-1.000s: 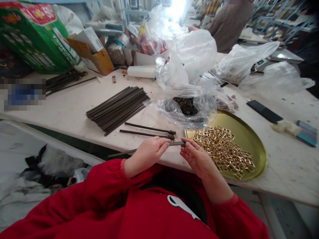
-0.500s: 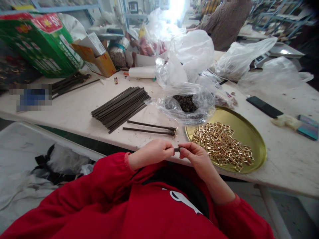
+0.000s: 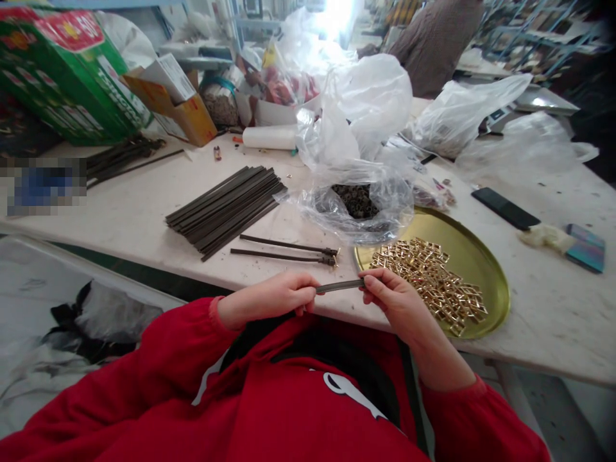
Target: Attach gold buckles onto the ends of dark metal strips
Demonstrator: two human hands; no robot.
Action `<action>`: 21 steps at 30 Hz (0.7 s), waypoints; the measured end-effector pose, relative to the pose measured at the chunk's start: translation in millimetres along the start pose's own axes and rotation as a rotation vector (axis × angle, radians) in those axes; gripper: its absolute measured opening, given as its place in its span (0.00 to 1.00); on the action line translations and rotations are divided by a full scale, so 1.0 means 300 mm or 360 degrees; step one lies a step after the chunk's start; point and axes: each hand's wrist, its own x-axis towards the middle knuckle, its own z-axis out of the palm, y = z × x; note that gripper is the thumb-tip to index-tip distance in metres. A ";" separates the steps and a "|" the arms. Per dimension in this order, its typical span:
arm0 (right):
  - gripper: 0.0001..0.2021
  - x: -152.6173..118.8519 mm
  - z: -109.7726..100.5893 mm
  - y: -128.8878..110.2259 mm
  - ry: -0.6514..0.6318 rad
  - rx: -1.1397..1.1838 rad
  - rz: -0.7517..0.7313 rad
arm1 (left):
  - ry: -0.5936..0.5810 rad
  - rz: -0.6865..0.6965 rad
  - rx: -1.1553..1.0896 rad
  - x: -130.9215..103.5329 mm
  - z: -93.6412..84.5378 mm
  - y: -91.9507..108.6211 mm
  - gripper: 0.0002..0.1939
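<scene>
A dark brown strap (image 3: pixel 339 286) stretches between my hands at the table's front edge. My left hand (image 3: pixel 283 295) pinches one end, and my right hand (image 3: pixel 392 296) grips the other between thumb and fingers. Whether a buckle sits under the right fingertips is hidden. Just beyond lie two straps (image 3: pixel 283 255) with gold buckles at their right ends. A stack of plain dark strips (image 3: pixel 226 208) lies farther left. Beside my right hand, a heap of gold buckles (image 3: pixel 433 282) rests on a round gold tray (image 3: pixel 486 269).
An open plastic bag (image 3: pixel 356 200) holds small dark loops. Behind it are more plastic bags (image 3: pixel 375 96) and a white roll (image 3: pixel 269 137). A green box (image 3: pixel 72 83) and a small carton (image 3: pixel 192 119) stand back left. A black phone (image 3: pixel 505 208) lies right. Another person's sleeve (image 3: pixel 433 48) shows behind.
My hands have drawn apart, left hand leftward and right hand rightward, so a longer piece of the strap shows between them. The view has shifted slightly.
</scene>
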 end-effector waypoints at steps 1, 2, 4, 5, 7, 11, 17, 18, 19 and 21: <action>0.13 0.002 -0.001 0.005 -0.0001 -0.0004 0.0009 | 0.0018 0.0061 0.0091 0.001 0.000 -0.007 0.11; 0.13 0.005 -0.002 0.009 0.0001 0.0001 0.0021 | 0.0031 0.0132 0.0176 0.001 0.000 -0.013 0.11; 0.13 0.007 0.004 0.017 0.0016 0.0042 0.0050 | 0.0067 0.0268 0.0313 0.005 0.007 -0.022 0.14; 0.14 0.008 0.010 0.019 0.0027 0.0075 0.0064 | 0.0120 0.0311 0.0383 0.009 0.015 -0.025 0.15; 0.14 0.008 0.034 0.021 0.0030 0.0147 0.0093 | 0.0280 0.0349 0.0567 0.023 0.040 -0.025 0.18; 0.12 0.004 0.090 0.019 -0.0047 0.0297 0.0145 | 0.0463 0.0384 0.0986 0.052 0.091 -0.013 0.14; 0.12 0.006 0.084 0.024 0.0120 0.0521 0.0167 | 0.0381 0.0168 0.1096 0.026 0.074 -0.029 0.15; 0.12 0.008 0.075 0.025 0.0128 0.0536 0.0168 | 0.0379 0.0161 0.1090 0.017 0.068 -0.037 0.15; 0.12 0.011 0.064 0.025 0.0135 0.0552 0.0169 | 0.0402 0.0164 0.1090 0.007 0.061 -0.045 0.15; 0.12 0.014 0.046 0.020 0.0151 0.0589 0.0177 | 0.0500 0.0195 0.1068 -0.011 0.051 -0.056 0.14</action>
